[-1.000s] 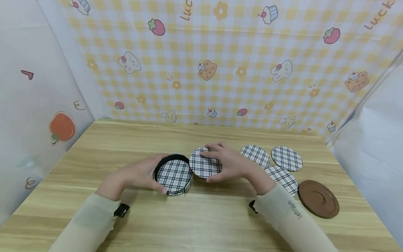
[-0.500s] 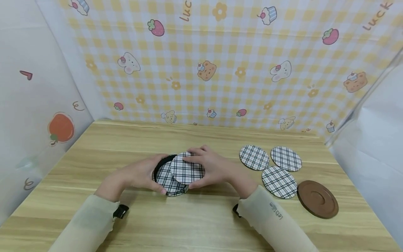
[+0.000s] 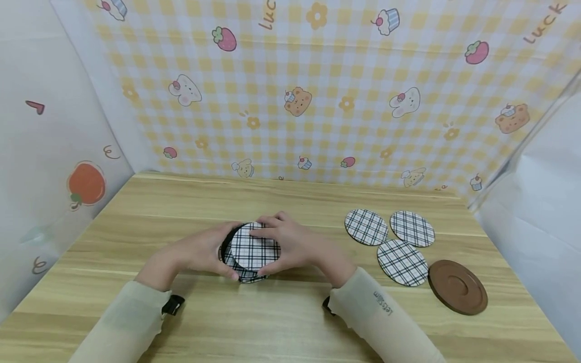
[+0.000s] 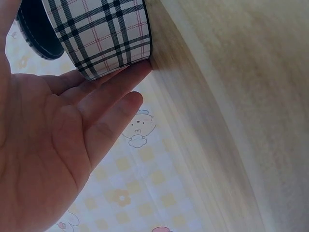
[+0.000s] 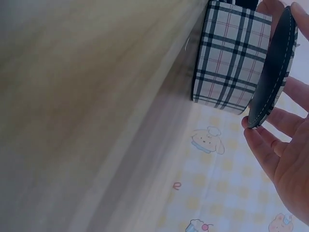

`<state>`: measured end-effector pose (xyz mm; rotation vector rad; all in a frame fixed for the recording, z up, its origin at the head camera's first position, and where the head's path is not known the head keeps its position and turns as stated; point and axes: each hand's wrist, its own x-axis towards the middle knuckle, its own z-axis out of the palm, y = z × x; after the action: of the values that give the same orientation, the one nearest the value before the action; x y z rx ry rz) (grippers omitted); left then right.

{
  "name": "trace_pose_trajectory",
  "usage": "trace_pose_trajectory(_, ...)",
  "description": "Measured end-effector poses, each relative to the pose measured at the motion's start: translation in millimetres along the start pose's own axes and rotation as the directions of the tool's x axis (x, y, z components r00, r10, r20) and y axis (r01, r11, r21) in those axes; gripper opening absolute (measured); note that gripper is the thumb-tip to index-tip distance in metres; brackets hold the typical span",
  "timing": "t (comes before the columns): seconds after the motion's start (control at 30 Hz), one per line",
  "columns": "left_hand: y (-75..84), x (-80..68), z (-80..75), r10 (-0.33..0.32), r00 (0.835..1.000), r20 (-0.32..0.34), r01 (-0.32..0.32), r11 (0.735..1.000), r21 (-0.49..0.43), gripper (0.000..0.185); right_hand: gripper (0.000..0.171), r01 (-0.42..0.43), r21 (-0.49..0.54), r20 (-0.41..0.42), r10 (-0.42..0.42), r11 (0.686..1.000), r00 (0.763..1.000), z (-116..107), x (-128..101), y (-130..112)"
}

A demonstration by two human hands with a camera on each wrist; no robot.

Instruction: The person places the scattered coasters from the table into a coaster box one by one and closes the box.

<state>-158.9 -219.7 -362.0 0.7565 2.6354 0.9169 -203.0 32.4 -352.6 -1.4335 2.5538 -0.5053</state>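
Observation:
A round plaid coaster holder (image 5: 229,63) with a black inside stands on the table. My left hand (image 3: 206,250) holds it from the left, with the thumb at its front side and the fingers round the back; in the left wrist view the fingertips touch the holder's plaid wall (image 4: 108,38). Over its mouth my right hand (image 3: 295,248) pinches a plaid coaster (image 3: 251,247) by the edge. That coaster is tilted, and its dark stitched underside (image 5: 274,72) shows in the right wrist view. Beneath it, part of another plaid coaster (image 3: 229,261) is visible inside the holder.
To the right, three plaid coasters lie flat on the wooden table (image 3: 290,322): a back left one (image 3: 366,227), a back right one (image 3: 412,228) and a front one (image 3: 402,262). Beside the front one lies a brown round lid-like disc (image 3: 458,287). A patterned cloth (image 3: 327,126) hangs behind.
My right hand has moved left with the coaster, from the holder's right side to over its mouth. The left hand has stayed on the holder.

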Motion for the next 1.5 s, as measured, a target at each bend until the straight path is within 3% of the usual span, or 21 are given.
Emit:
trace_pose_trajectory(0.63,-2.4,0.3,0.7,0.032,0.999,0.013,-0.032,0.999,-0.016,0.108,0.082,0.023,-0.005,0.025,-0.023,1.0,0.999,5,14,-6)
trace_pose_trajectory(1.5,-0.6,-1.5,0.4,-0.041,0.999,0.006,0.041,0.999,0.013,0.113,0.08,0.037,-0.061,0.066,-0.033,0.997,0.997,11,23,-10)
